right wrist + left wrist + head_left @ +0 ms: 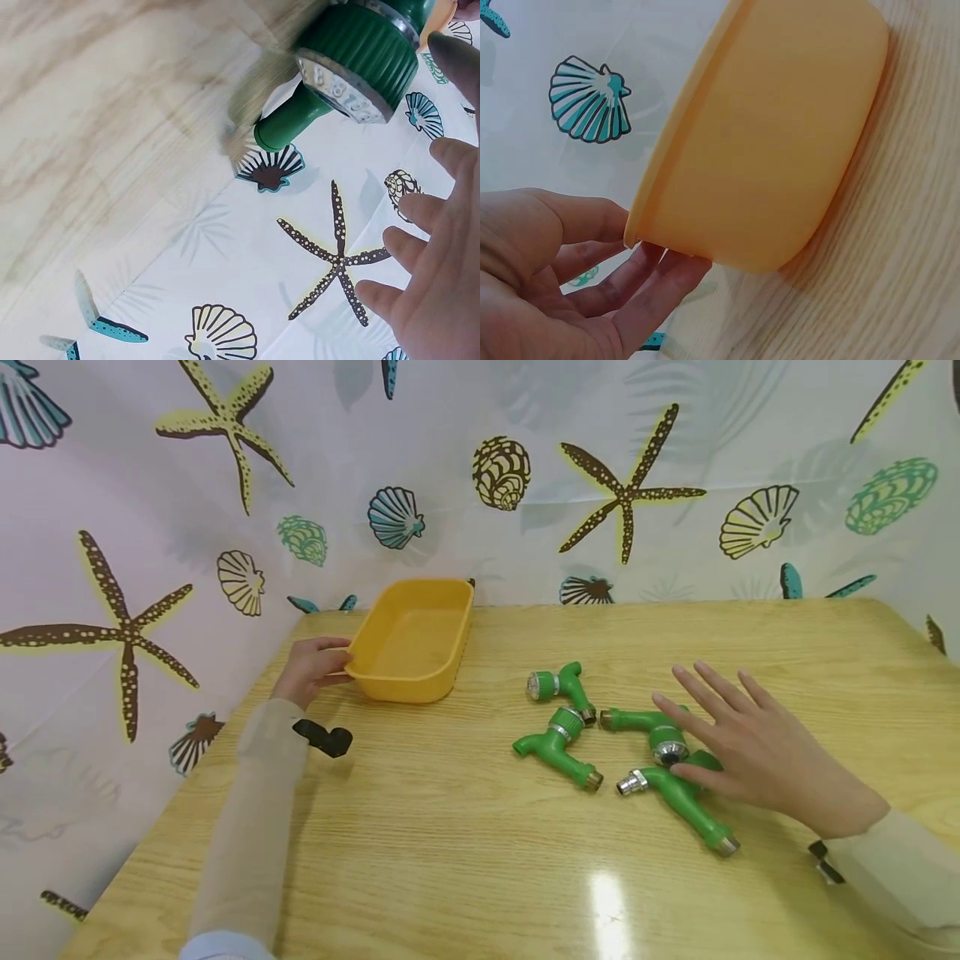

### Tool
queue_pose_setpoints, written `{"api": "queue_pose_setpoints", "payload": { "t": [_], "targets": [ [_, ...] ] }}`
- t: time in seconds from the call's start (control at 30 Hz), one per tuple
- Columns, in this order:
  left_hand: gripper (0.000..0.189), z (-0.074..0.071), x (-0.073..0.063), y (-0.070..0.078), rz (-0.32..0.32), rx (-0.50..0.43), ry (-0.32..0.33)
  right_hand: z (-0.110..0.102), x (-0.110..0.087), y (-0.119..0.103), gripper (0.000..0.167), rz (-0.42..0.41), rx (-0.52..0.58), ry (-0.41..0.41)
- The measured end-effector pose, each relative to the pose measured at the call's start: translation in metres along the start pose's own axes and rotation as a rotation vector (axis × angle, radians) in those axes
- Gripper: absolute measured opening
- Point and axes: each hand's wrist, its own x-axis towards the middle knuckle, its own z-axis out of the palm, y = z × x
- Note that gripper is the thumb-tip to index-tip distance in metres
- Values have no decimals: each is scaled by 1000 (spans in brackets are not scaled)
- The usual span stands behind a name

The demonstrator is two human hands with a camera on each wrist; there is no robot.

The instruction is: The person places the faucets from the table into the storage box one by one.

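Several green plastic taps lie on the wooden table to the right of the middle. One tap [573, 692] is at the back, another tap [557, 748] lies just in front of it, and a long-bodied tap [686, 802] is nearest the front. My right hand [750, 747] spreads its fingers above and beside the right-hand taps, partly hiding them. In the right wrist view a ribbed green tap handle [360, 60] looms close to that hand. At the left, my left hand [311, 668] grips the near left corner of a yellow plastic basin [401, 689], fingers at its rim.
The wooden table [420, 843] reaches back to a white curtain [450, 410] printed with starfish and shells. Curtain cloth also hangs along the left and right sides. A black wrist strap piece [324, 737] sticks out from the left sleeve.
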Motion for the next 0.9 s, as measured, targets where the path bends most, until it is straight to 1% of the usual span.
{"api": "queue_pose_setpoints", "payload": {
  "t": [0.17, 0.3, 0.53, 0.73, 0.9],
  "targets": [
    [47, 6, -6, 2, -9, -9, -11, -1, -2, 1, 78, 4, 1, 2],
    [46, 11, -9, 1, -7, -14, -17, -1, -3, 1, 77, 6, 4, 6],
    [46, 20, -20, -2, 31, -12, -49, -4, -4, 2, 78, 11, 12, -3],
    [47, 27, -30, -6, 41, -11, -57, -7, -4, 2, 79, 9, 6, 7],
    [48, 34, -39, -9, 50, 7, -79, -10, -6, 3, 79, 10, -3, 11]
  ]
}}
